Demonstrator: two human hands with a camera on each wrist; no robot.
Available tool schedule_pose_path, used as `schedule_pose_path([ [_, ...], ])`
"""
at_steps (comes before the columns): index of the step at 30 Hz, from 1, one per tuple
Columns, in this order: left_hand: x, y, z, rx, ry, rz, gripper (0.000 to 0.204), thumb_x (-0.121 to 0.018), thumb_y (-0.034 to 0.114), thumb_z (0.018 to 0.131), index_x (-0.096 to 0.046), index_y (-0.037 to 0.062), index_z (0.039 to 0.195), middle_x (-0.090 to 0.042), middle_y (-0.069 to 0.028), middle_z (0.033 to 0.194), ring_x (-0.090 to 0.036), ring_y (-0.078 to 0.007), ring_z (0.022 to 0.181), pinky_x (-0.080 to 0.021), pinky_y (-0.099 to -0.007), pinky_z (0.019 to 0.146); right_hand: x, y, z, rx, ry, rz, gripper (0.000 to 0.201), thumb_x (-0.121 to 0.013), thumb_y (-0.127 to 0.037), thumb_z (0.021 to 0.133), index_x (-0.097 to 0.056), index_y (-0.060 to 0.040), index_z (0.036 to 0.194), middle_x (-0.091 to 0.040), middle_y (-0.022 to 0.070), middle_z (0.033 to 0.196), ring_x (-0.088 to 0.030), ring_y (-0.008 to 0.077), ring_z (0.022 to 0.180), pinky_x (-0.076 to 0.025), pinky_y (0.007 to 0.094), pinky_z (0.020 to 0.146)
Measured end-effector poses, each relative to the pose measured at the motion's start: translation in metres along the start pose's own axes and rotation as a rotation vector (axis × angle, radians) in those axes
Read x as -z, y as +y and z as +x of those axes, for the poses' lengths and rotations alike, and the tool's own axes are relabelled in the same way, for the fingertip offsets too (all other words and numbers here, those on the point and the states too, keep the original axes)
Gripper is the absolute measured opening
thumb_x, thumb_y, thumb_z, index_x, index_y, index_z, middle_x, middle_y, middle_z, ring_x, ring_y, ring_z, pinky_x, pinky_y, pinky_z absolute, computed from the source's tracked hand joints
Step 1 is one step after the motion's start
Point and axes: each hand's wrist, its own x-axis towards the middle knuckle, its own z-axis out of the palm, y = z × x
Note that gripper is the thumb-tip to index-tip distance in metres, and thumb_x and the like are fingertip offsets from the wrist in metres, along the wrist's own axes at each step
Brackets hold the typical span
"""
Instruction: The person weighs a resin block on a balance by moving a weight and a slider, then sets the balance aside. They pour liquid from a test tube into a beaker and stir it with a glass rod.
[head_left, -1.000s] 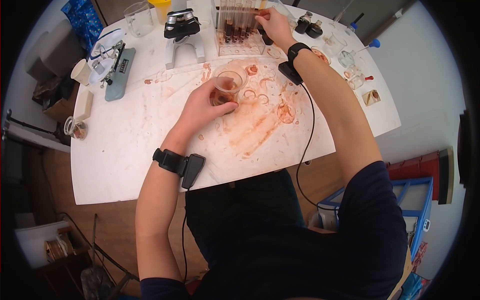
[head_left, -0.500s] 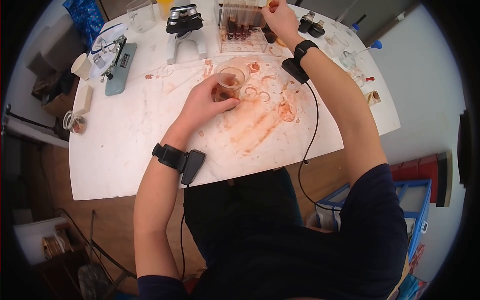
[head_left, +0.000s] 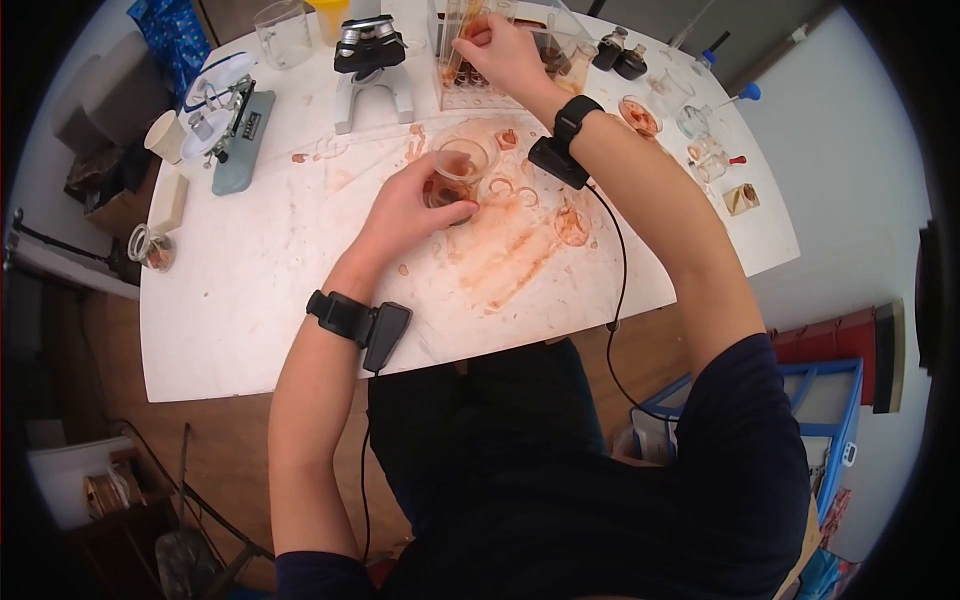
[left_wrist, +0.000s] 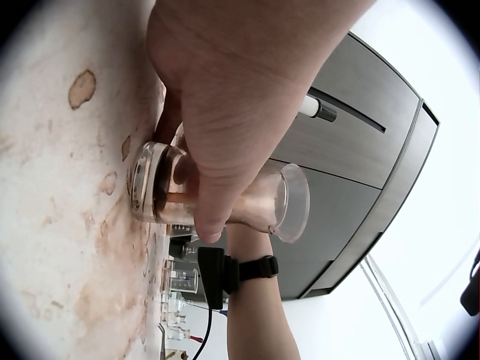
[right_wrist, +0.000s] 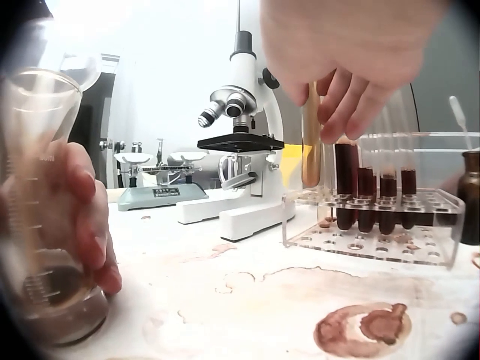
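My left hand (head_left: 405,205) grips a clear glass measuring vessel (left_wrist: 289,202) with a flared rim. Graduation marks and brown liquid low inside it show in the right wrist view, where the glass (right_wrist: 49,300) stands upright on the stained table. Up at the back, my right hand (head_left: 505,55) pinches a test tube (right_wrist: 310,161) with amber-brown contents. It hangs upright, its rounded bottom close over the left end of the clear rack (right_wrist: 446,247). Several tubes of dark red-brown liquid (right_wrist: 346,169) stand in that rack, right beside the fingers.
Left of the rack stands a microscope (head_left: 370,70), then a balance (head_left: 240,145) and a glass beaker (head_left: 282,35). Dark bottles (head_left: 630,62), a stained dish (head_left: 638,115) and glassware (head_left: 692,122) line the right side. Reddish-brown stains (head_left: 510,260) mark the table (head_left: 250,310).
My right hand moved back to the rack's far right side, then swung left over the rack, now with a test tube in its fingers. The left hand keeps its grip on the measuring glass.
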Motion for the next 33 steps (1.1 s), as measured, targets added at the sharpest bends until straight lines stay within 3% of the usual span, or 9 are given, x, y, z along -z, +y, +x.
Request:
schedule_pose_path([
  [13, -0.002, -0.013, 0.003, -0.031, 0.005, -0.013, 0.055, -0.085, 0.020, 0.078, -0.063, 0.0063, 0.127, -0.070, -0.0090, 0.117, -0.069, -0.0181, 0.098, -0.053, -0.0310, 0.090, 0.000, -0.013, 0.000, -0.036, -0.070, -0.071, 0.035, -0.075, -0.033, 0.086, -0.072, -0.0044, 0.106, -0.076, 0.0121, 0.095, -0.073, 0.0312, 0.091, -0.057, 0.0412, 0.084],
  [33, 0.000, 0.002, 0.000, 0.015, -0.006, -0.022, 0.054, -0.084, 0.017, 0.079, -0.063, 0.0049, 0.127, -0.070, -0.0085, 0.118, -0.068, -0.0172, 0.097, -0.052, -0.0311, 0.091, -0.001, -0.020, 0.005, -0.076, -0.104, -0.187, 0.037, -0.075, -0.039, 0.086, -0.075, -0.0068, 0.104, -0.075, 0.0176, 0.095, -0.073, 0.0351, 0.094, -0.057, 0.0451, 0.085],
])
